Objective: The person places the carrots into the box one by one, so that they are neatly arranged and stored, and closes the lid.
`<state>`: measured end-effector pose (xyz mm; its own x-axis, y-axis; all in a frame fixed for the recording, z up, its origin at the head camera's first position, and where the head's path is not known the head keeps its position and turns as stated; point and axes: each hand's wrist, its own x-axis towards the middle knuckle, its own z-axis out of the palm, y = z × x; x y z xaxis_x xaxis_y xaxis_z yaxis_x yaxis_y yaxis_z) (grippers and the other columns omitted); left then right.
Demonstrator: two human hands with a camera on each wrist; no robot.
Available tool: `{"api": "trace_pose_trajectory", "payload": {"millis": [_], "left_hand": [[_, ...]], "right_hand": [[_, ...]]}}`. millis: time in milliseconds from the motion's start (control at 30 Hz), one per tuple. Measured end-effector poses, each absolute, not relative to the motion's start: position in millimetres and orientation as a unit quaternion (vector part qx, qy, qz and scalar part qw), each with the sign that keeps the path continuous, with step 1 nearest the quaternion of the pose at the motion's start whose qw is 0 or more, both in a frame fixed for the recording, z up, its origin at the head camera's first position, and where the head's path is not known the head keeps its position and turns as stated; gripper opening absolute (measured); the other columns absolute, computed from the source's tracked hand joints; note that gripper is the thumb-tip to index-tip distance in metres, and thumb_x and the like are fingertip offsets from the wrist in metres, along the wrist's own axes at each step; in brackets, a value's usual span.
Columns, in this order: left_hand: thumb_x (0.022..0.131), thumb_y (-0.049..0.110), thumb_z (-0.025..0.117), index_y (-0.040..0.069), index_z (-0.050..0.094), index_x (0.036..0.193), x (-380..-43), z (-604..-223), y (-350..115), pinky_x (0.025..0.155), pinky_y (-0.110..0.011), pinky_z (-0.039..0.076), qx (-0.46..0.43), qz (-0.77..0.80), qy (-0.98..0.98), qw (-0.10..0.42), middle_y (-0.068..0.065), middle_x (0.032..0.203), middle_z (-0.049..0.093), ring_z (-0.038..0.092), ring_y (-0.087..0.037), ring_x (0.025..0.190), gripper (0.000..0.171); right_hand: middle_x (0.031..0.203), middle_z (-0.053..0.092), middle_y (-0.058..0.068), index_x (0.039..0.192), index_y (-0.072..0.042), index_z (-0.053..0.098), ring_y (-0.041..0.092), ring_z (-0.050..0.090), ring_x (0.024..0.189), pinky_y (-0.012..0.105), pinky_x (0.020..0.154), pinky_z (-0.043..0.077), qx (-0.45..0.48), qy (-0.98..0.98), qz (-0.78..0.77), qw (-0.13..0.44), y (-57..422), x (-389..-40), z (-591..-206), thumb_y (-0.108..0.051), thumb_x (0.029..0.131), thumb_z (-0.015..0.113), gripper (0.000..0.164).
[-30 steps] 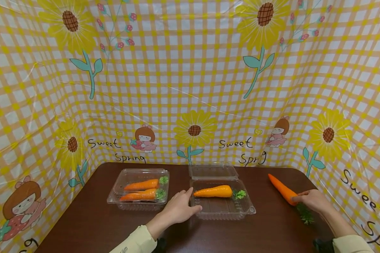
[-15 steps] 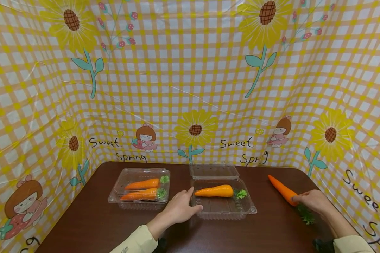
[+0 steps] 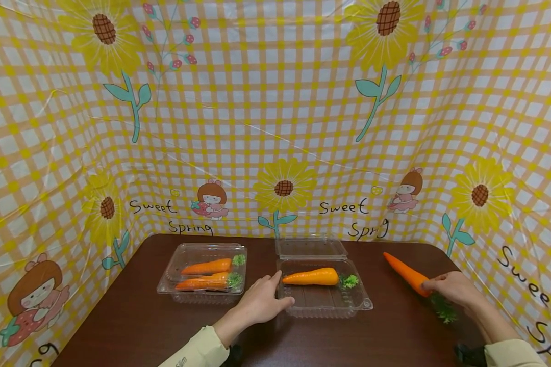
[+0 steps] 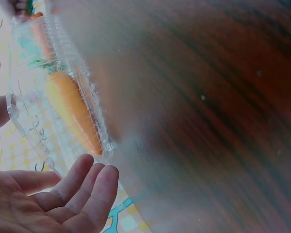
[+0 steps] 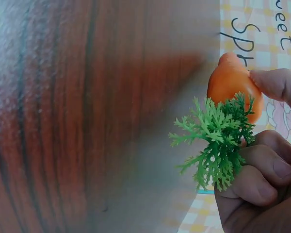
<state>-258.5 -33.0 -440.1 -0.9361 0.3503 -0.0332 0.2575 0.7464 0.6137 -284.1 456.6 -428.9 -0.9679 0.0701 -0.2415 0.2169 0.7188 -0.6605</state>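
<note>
My right hand pinches an orange carrot by its thick end, close to the green leafy top. The carrot's tip points away to the far left. At the near left corner of an open clear plastic box, my left hand rests with fingers spread, thumb at the front rim and fingertips along the left side. Inside that box lies a yellow-orange carrot, leaves to the right. In the left wrist view the left fingers are relaxed beside the box wall.
A closed clear box on the left holds two orange carrots. The open box's lid leans back behind it. Checked cloth walls in the back and sides of the dark brown table.
My right hand has shifted slightly left with the carrot, whose tip has moved left too. The left hand and both boxes keep their places.
</note>
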Motion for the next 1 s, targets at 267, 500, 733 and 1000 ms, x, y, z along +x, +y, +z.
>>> {"api": "trace_pose_trajectory", "payload": {"millis": [267, 500, 733, 1000], "left_hand": [[0.093, 0.051, 0.067, 0.008, 0.036, 0.157, -258, -440, -33, 0.111, -0.060, 0.036, 0.162, 0.319, 0.931, 0.077, -0.021, 0.154, 0.044, 0.041, -0.041, 0.142, 0.083], [0.093, 0.051, 0.068, 0.008, 0.036, 0.157, -259, -441, -33, 0.111, -0.060, 0.037, 0.164, 0.317, 0.932, 0.072, -0.021, 0.153, 0.045, 0.042, -0.041, 0.141, 0.083], [0.093, 0.052, 0.067, 0.009, 0.036, 0.157, -260, -442, -34, 0.111, -0.060, 0.036, 0.160, 0.319, 0.931, 0.078, -0.020, 0.153, 0.045, 0.041, -0.041, 0.142, 0.083], [0.093, 0.051, 0.068, 0.009, 0.037, 0.157, -259, -440, -34, 0.111, -0.061, 0.036, 0.157, 0.320, 0.931, 0.075, -0.021, 0.153, 0.045, 0.042, -0.041, 0.142, 0.083]], "right_hand": [[0.052, 0.030, -0.009, 0.120, 0.013, 0.067, 0.008, 0.026, 0.049, 0.027, 0.050, 0.032, 0.049, 0.930, -0.350, 0.098, 445, -284, -418, -0.034, 0.093, 0.067, 0.055], [0.071, 0.061, -0.003, 0.122, 0.013, 0.066, 0.010, 0.035, 0.052, 0.029, 0.053, 0.037, 0.029, 0.937, -0.339, 0.082, 432, -284, -406, -0.033, 0.093, 0.067, 0.054], [0.077, 0.068, 0.006, 0.120, 0.013, 0.067, 0.009, 0.039, 0.056, 0.028, 0.054, 0.038, -0.007, 0.940, -0.330, 0.084, 417, -288, -392, -0.030, 0.093, 0.067, 0.050], [0.088, 0.071, 0.009, 0.121, 0.009, 0.068, 0.014, 0.047, 0.066, 0.033, 0.062, 0.042, -0.033, 0.948, -0.308, 0.079, 398, -293, -373, -0.030, 0.092, 0.070, 0.049]]}}
